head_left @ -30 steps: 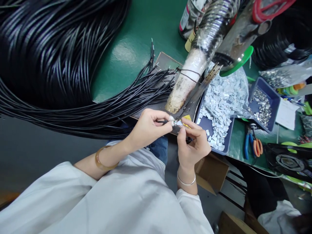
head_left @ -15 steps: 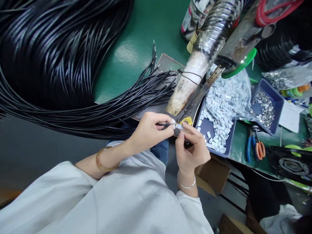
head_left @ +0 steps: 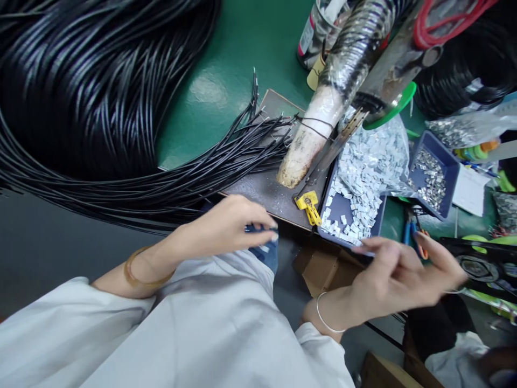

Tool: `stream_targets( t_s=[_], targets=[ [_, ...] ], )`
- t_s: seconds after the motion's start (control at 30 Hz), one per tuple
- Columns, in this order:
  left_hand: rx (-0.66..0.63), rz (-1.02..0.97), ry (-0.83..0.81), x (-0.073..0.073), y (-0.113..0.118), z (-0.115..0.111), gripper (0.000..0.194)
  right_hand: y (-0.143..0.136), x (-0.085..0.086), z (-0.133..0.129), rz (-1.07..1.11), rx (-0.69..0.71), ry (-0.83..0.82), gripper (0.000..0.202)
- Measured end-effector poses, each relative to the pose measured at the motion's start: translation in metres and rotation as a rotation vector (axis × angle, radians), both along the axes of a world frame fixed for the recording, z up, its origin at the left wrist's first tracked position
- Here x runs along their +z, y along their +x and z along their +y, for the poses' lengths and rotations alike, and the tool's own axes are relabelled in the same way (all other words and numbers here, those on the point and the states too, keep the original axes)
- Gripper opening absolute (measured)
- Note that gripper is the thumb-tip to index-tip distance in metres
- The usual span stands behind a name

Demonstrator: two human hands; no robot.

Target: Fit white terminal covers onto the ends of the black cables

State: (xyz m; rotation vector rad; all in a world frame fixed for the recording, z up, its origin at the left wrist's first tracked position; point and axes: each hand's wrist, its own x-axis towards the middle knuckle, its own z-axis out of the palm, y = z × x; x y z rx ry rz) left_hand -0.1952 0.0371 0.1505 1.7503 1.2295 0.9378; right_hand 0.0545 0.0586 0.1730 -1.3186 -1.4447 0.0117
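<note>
Workshop bench for cable work

A workshop, by its green-topped workbench [head_left: 250, 37] heaped with long, glossy black cables [head_left: 81, 97]. A flexible, plastic-wrapped duct with a white mouth [head_left: 351, 59] slants over it. 2 blue-grey plastic trays [head_left: 453, 180] hold many small silvery pieces [head_left: 361, 213]. Nearby lies a blue-handled hand tool [head_left: 406, 233]; brown cardboard boxes [head_left: 323, 264] sit below.

We note thin black sheathed cables [head_left: 177, 188] bundled, ends fanned over a dark flat board [head_left: 278, 200]. Small, pale, flat rectangular pieces [head_left: 360, 207] we see heaped loosely in a blue-grey plastic tray [head_left: 342, 207].
</note>
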Motion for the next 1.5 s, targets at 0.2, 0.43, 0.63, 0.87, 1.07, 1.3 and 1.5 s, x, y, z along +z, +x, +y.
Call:
stream_targets(
  t_s=[0.2, 0.43, 0.63, 0.87, 1.07, 1.3, 1.5],
  targets=[
    [0.507, 0.452, 0.320, -0.010, -0.018, 0.028, 0.027, 0.038, -0.018, 0.031, -0.417, 0.077, -0.506, 0.019],
    [0.625, 0.285, 0.248, -0.019, -0.033, 0.022, 0.024, 0.038, -0.022, 0.044, -0.731, 0.094, -0.574, 0.019],
    [0.871, -0.399, 0.227, -0.029, -0.048, 0.019, 0.024, 0.038, -0.026, 0.045, -0.811, 0.014, -0.520, 0.010],
    [0.377, -0.771, 0.054, 0.006, -0.025, 0.006, 0.008, 0.012, -0.015, 0.031, -0.222, -0.011, -0.186, 0.016],
    [-0.404, -0.697, -0.542, 0.009, 0.012, 0.008, 0.009, -0.027, 0.009, 0.003, 0.250, 0.234, -0.083, 0.019],
    [0.102, -0.816, -0.549, -0.011, 0.035, 0.011, 0.012, -0.053, -0.026, -0.009, 0.069, 0.367, -0.115, 0.011],
    [0.150, -0.737, -0.436, -0.012, 0.036, 0.009, 0.010, -0.056, -0.039, 0.000, 0.161, 0.550, -0.331, 0.009]
  ],
)
